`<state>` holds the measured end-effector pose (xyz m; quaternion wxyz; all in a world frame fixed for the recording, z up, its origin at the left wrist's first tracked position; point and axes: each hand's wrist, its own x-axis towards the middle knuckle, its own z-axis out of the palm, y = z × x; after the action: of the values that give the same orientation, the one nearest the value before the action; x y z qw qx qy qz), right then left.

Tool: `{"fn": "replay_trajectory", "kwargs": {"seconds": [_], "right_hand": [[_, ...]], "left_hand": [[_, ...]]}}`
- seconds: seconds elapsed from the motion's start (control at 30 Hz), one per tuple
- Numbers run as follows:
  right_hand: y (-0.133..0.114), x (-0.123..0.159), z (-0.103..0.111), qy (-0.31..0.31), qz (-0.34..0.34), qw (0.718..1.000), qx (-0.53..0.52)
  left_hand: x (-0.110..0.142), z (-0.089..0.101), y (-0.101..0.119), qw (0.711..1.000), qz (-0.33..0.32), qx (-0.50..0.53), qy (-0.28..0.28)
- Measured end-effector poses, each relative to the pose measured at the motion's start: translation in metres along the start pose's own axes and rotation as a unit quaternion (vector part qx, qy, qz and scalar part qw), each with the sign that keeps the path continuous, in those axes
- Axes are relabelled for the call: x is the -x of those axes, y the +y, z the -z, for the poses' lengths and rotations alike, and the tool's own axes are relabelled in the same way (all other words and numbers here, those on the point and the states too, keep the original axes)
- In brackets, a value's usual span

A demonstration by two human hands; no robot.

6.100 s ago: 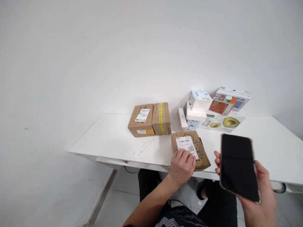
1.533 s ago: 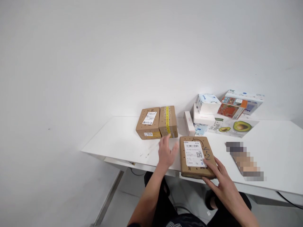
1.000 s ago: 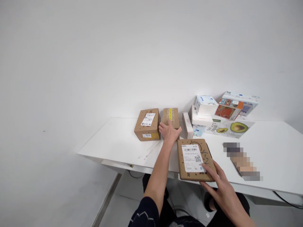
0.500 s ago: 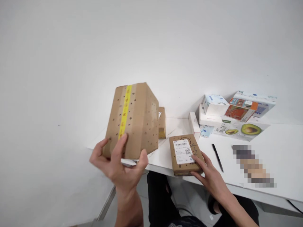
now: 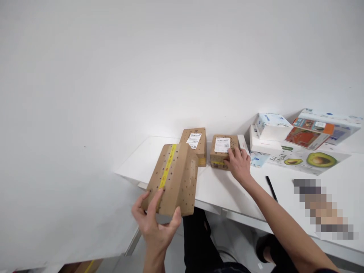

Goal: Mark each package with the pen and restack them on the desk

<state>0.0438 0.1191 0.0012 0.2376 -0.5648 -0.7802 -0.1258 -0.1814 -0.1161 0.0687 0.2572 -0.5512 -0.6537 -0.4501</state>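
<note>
Head view, the only one we have: our left hand (image 5: 156, 226) has the taped box (image 5: 182, 170) up at the front edge of the surface (image 5: 216, 191), tilted. Long axis points away from us, leaning right, yellow tape along it. Key relation: the small box (image 5: 221, 147) lies right of the taped box and farther out, with bare surface between. Back box (image 5: 194, 141) sits just beyond the taped box, partly covered by it from here; we can't tell if they touch. Hands: left is spread wide around the near end, fingers over the top, thumb on the right side, grasping. Right hand (image 5: 240, 163) is nearer the small box, half curled over its near right corner, fingers on top, thumb at the front, also grasping. Can't tell if that box bears fully on the surface. Slim box (image 5: 243, 142) stands just right of it; pen (image 5: 271, 188) lies nearer us, beside our right forearm.
</note>
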Motion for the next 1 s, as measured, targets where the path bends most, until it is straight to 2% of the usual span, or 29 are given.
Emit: {"fn": "replay_trajectory", "kwargs": {"seconds": [0.13, 0.23, 0.3, 0.37, 0.4, 0.47, 0.57, 0.6, 0.67, 0.73, 0.8, 0.9, 1.0], "right_hand": [[0.005, -0.025, -0.012, 0.016, -0.045, 0.998, -0.037], [0.009, -0.014, -0.002, 0.047, -0.072, 0.985, -0.15], [0.015, 0.01, 0.012, 0.032, -0.078, 0.955, -0.285], [0.024, 0.045, 0.029, -0.041, -0.111, 0.902, -0.416], [0.03, 0.065, 0.037, -0.086, -0.125, 0.877, -0.456], [0.044, 0.105, 0.051, -0.132, -0.157, 0.849, -0.488], [0.063, 0.156, 0.069, -0.138, -0.234, 0.826, -0.494], [0.067, 0.169, 0.073, -0.137, -0.258, 0.818, -0.495], [0.07, 0.187, 0.078, -0.132, -0.295, 0.805, -0.498], [0.067, 0.196, 0.079, -0.12, -0.319, 0.796, -0.499], [0.062, 0.2, 0.076, -0.106, -0.333, 0.792, -0.5], [0.059, 0.204, 0.069, -0.096, -0.326, 0.799, -0.496], [0.061, 0.212, 0.061, -0.091, -0.31, 0.81, -0.489]], "left_hand": [[0.011, -0.004, 0.004, 0.997, -0.018, 0.048, -0.052], [0.016, -0.009, 0.006, 0.991, -0.029, 0.102, -0.084], [0.016, -0.015, 0.004, 0.982, -0.028, 0.158, -0.102], [0.015, -0.024, 0.001, 0.96, -0.005, 0.235, -0.149], [0.015, -0.03, -0.001, 0.941, 0.018, 0.284, -0.184], [0.014, -0.047, -0.003, 0.879, 0.09, 0.39, -0.261], [0.017, -0.085, -0.002, 0.764, 0.22, 0.496, -0.348], [0.018, -0.101, 0.001, 0.741, 0.246, 0.506, -0.366], [0.022, -0.132, 0.011, 0.732, 0.289, 0.504, -0.355], [0.026, -0.159, 0.024, 0.757, 0.328, 0.459, -0.329], [0.03, -0.177, 0.034, 0.775, 0.347, 0.428, -0.31], [0.042, -0.186, 0.035, 0.768, 0.38, 0.435, -0.276], [0.063, -0.176, 0.017, 0.75, 0.443, 0.438, -0.223]]}}
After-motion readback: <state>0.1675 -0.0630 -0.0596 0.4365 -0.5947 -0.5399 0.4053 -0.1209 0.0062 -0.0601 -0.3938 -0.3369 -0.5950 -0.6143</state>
